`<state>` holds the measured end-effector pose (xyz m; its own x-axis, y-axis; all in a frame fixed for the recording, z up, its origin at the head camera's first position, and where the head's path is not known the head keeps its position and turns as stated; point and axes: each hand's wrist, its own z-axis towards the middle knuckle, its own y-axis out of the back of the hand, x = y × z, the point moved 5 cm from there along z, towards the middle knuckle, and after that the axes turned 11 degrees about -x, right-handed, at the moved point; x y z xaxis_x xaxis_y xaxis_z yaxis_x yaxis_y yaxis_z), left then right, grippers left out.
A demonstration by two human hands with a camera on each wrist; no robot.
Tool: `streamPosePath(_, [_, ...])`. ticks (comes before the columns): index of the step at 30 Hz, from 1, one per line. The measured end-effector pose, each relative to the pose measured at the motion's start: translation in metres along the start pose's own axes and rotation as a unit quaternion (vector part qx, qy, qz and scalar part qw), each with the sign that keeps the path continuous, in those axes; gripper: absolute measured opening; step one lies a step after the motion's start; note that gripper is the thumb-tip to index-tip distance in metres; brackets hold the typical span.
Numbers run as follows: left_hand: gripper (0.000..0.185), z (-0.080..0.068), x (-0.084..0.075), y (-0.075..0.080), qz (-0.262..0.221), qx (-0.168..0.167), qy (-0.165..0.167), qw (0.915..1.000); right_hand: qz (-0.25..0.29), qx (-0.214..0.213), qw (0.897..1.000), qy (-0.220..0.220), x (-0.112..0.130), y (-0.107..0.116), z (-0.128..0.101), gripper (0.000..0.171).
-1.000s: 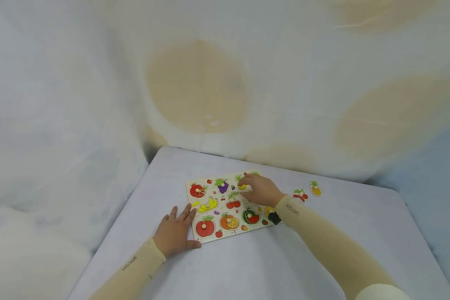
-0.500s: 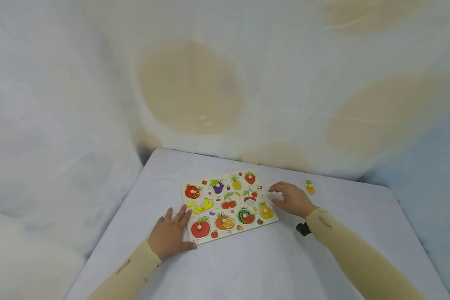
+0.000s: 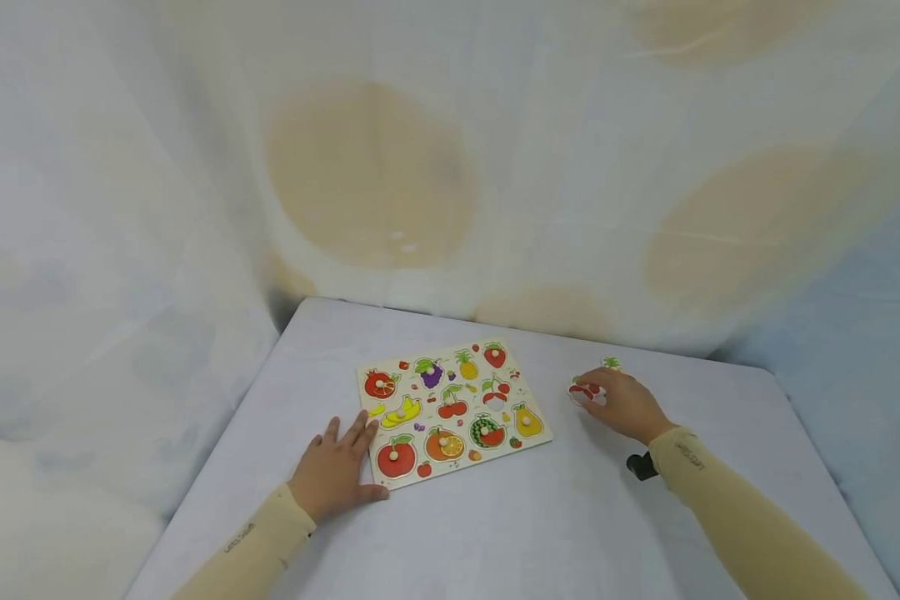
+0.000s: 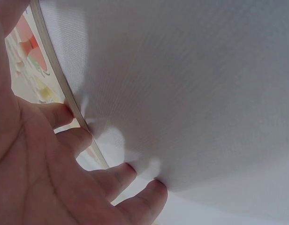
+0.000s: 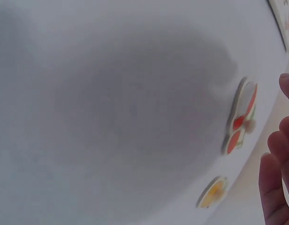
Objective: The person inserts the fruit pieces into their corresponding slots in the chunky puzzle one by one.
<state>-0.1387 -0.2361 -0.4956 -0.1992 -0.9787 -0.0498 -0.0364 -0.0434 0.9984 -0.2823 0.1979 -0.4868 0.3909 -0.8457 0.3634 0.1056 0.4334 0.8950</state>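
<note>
A wooden fruit peg puzzle board [image 3: 427, 410] lies on the table, with knobbed fruit pieces in it. My left hand [image 3: 333, 468] rests at its left edge, fingers spread over the rim and thumb at the near corner. In the left wrist view, the fingertips [image 4: 83, 136] lie along the board edge. My right hand [image 3: 624, 407] is over a loose red-and-white fruit puzzle piece [image 3: 587, 391], partly covering it. The right wrist view shows that piece [image 5: 240, 119] on the table, knob up, with the fingers [image 5: 273, 180] parted and away from the knob.
A loose pineapple puzzle piece [image 3: 612, 363] lies just behind my right hand, mostly hidden by it. The white-covered table [image 3: 480, 533] meets draped, patterned cloth at the back and sides. A small black device [image 3: 642, 467] sits under the right wrist.
My right hand has left the board's upper right and moved right, to above the loose red-and-white puzzle piece. The left hand stays at the board's edge. The head view has shifted slightly.
</note>
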Motion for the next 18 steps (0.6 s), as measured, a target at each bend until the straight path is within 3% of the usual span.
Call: streamPosePath(18, [0.108,-0.002,-0.003,0.004,0.002,-0.001,-0.001,1.0,-0.041,-0.007,0.995,-0.086,-0.021,-0.01,-0.002,0.052])
